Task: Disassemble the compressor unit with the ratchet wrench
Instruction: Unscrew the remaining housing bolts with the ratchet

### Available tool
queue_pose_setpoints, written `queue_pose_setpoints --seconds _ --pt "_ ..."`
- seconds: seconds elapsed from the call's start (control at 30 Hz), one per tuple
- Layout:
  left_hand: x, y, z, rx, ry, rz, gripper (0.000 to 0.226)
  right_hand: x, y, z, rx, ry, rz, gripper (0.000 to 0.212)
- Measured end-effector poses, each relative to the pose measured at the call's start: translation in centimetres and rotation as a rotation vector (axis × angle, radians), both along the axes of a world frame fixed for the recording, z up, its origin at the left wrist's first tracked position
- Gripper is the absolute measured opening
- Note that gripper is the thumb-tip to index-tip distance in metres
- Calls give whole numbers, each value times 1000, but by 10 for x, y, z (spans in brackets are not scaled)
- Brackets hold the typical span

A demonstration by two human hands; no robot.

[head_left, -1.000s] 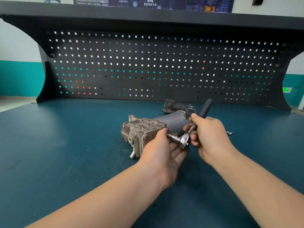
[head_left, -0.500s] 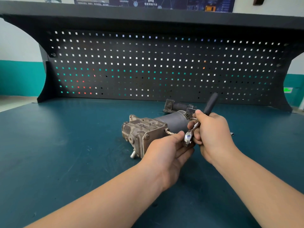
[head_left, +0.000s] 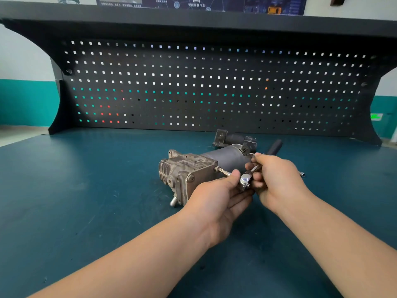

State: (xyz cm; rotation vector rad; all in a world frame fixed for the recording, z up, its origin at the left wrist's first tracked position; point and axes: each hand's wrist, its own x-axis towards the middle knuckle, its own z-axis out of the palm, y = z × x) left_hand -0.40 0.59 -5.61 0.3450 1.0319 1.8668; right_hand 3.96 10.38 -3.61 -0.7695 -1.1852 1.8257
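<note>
The compressor unit (head_left: 199,168) lies on its side near the middle of the teal bench top (head_left: 86,201), its finned metal head toward the left and its grey cylindrical motor body running back to the right. A thin extension bar (head_left: 223,172) reaches from a bolt on the head's right face to the chrome head of the ratchet wrench (head_left: 246,180). The left hand (head_left: 219,198) cups beneath that chrome head, thumb pressed on the bar and fingers curled under it. The right hand (head_left: 277,179) grips the wrench shaft, with the black handle sticking out behind the knuckles. A small loose socket (head_left: 302,174), or something like it, lies on the bench just right of that hand. A black pegboard (head_left: 204,87) stands along the back edge.
</note>
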Motion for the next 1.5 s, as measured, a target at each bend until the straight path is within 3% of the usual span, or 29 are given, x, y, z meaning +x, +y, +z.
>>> queue_pose_setpoints --seconds 0.3,0.7,0.87,1.03,1.17,1.4,1.5 --pt "0 1 -2 -32 -6 -22 23 -2 1 -5 -45 -57 -20 19" --pt "-1 -5 8 8 -46 -10 23 3 -11 3 20 128 -64 18" --pt "0 -7 10 7 -77 -23 22 6 -17 0 338 38 -174 29" --pt "0 -8 10 11 -83 -39 22 12 -28 4 838 -73 -228 20" --pt "1 -8 10 19 -99 -41 22 15 -30 6 987 -40 -170 14" --pt "-1 -7 8 3 -66 -54 24 14 -23 4 979 -36 -152 14" --pt "-1 -5 7 -4 -42 -59 26 11 -15 3 802 -110 -171 21"
